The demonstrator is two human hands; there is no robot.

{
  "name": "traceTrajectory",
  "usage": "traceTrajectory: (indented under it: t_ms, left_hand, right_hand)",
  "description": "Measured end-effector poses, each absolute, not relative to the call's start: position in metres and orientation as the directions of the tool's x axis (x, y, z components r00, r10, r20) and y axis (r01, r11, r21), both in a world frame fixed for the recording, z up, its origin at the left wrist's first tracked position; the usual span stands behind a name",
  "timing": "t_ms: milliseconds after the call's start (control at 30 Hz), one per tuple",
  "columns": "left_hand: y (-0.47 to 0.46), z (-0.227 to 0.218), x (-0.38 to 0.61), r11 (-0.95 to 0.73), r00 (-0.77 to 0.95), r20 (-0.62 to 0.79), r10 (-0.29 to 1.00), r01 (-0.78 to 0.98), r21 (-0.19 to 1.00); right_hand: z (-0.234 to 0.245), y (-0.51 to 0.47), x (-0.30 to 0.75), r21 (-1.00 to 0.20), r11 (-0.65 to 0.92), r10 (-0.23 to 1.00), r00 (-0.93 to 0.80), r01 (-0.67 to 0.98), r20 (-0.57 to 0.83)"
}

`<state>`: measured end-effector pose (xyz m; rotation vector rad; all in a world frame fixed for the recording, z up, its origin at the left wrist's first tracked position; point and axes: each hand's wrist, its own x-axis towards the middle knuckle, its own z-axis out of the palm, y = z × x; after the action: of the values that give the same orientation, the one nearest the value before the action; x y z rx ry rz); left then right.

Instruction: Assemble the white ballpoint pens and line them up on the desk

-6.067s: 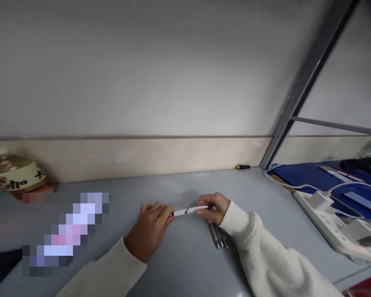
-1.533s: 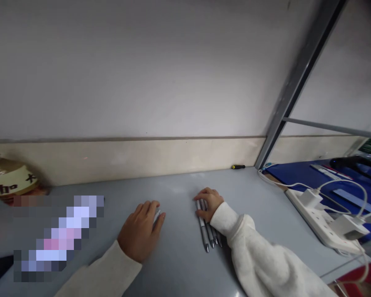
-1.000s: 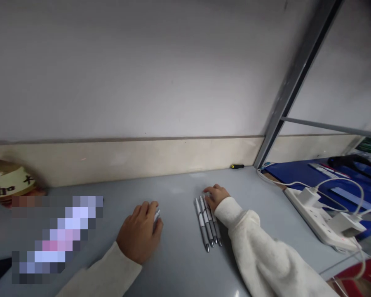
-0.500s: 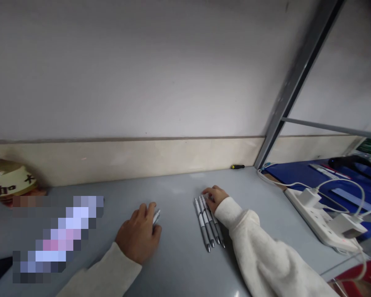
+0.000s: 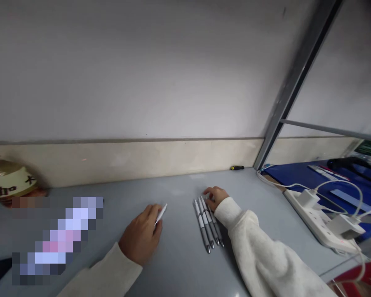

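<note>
My left hand (image 5: 142, 236) is closed around a white pen (image 5: 162, 213), whose upper end sticks out past the fingers toward the wall. Several white-and-grey click pens (image 5: 204, 220) lie side by side on the grey desk, slanting slightly, with their dark grips toward me. At the far end of this row, my right hand (image 5: 217, 197) has its fingers curled on the rightmost pen. The fingertips there are partly hidden by the hand.
A labelled bottle (image 5: 10, 179) and a pixelated patch (image 5: 62, 235) are on the left. By the wall lies a small black-and-yellow screwdriver (image 5: 237, 168). On the right, a white power strip (image 5: 318, 222) with plugs and cables sits beside a blue mat (image 5: 293, 173); a metal post (image 5: 272, 142) rises there.
The pen in my left hand has turned and now sticks out farther beyond the fingers. That hand has shifted slightly to the right. My right hand stays at the row of pens.
</note>
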<state>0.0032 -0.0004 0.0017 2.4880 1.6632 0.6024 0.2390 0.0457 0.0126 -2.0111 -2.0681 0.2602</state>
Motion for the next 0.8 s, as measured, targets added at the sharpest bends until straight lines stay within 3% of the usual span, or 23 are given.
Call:
traceTrajectory:
  t_ms: [233, 333, 467, 567, 667, 800]
  left_hand:
    - [0.003, -0.005, 0.003, -0.602, 0.381, 0.523, 0.762, 0.714, 0.357]
    - [0.002, -0.004, 0.004, -0.673, 0.432, 0.554, 0.712, 0.646, 0.36]
    - [-0.001, -0.001, 0.008, -0.764, 0.523, 0.566, 0.637, 0.528, 0.372]
    - [-0.003, 0.0, 0.01, -0.8, 0.57, 0.564, 0.597, 0.476, 0.366]
    - [-0.002, -0.001, 0.01, -0.812, 0.568, 0.587, 0.576, 0.482, 0.33]
    - [0.003, -0.004, 0.005, -0.773, 0.511, 0.62, 0.596, 0.575, 0.269]
  right_hand:
    - [0.014, 0.045, 0.239, -0.38, 0.073, 0.988, -0.015, 0.922, 0.155]
    - [0.015, 0.04, 0.234, -0.491, 0.26, 0.95, -0.129, 0.832, 0.286]
    - [0.015, 0.026, 0.221, -0.652, 0.53, 0.847, -0.371, 0.542, 0.381]
    - [0.013, 0.017, 0.211, -0.779, 0.479, 0.828, -0.502, 0.405, 0.248]
    - [0.01, 0.015, 0.205, -0.876, 0.346, 0.859, -0.488, 0.336, 0.152]
    - [0.006, 0.022, 0.208, -0.929, 0.293, 0.913, -0.354, 0.227, 0.202]
